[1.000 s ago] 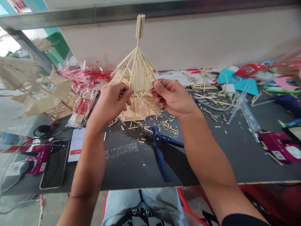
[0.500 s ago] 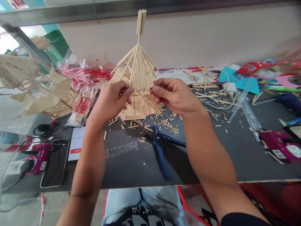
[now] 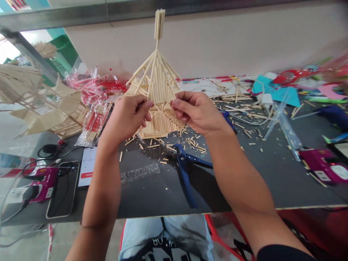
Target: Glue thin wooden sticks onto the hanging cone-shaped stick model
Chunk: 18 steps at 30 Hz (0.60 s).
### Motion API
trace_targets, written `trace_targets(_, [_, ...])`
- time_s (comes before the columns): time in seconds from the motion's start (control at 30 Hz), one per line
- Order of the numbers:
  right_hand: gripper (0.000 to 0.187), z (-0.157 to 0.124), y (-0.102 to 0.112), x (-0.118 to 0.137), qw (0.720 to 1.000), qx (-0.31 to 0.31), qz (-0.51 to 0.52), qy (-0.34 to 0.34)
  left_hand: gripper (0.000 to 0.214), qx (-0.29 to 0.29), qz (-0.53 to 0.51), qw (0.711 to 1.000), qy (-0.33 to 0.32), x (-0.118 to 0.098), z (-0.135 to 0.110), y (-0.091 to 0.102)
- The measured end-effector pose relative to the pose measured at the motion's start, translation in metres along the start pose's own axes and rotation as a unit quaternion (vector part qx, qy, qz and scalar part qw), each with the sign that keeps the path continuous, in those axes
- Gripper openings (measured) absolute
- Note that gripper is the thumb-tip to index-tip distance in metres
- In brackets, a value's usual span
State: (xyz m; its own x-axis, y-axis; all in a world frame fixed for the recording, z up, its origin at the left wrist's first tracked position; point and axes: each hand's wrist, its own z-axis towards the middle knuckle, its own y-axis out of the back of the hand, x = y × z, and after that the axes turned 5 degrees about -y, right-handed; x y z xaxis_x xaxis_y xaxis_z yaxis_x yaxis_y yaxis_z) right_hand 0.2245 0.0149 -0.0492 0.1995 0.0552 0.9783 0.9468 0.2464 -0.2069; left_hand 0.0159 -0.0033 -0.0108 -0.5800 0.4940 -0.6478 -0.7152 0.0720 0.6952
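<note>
This looks like a small craft workshop. A dark worktop [image 3: 152, 201] is strewn with stick offcuts [image 3: 196, 145] around a blue cutter [image 3: 185, 179], with a model [image 3: 161, 85] built of thin sticks behind them. A second stick model [image 3: 63, 112] stands at the left, near plastic packets [image 3: 94, 123], and paper scraps [image 3: 285, 96] clutter the back right, below a metal rail [image 3: 174, 15].

A dark phone [image 3: 63, 192] lies on the surface [image 3: 160, 197] between a lit phone [image 3: 87, 167] and a purple socket [image 3: 45, 186]; blue paper [image 3: 286, 96] lies toward the back right.
</note>
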Motion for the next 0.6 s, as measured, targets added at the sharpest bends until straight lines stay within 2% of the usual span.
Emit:
trace_targets(0.47, [0.038,0.0003,-0.0012,-0.0015,1.000,-0.016,0.007,0.001,0.028,-0.014,-0.003,1.000,-0.004,0.0004,-0.0003,-0.0029])
trace_targets(0.6, [0.041,0.0008,0.0005,-0.0040,0.999,-0.031,-0.030,0.031,0.030,-0.021,0.004,1.000,-0.004,0.0007,0.0000,-0.0034])
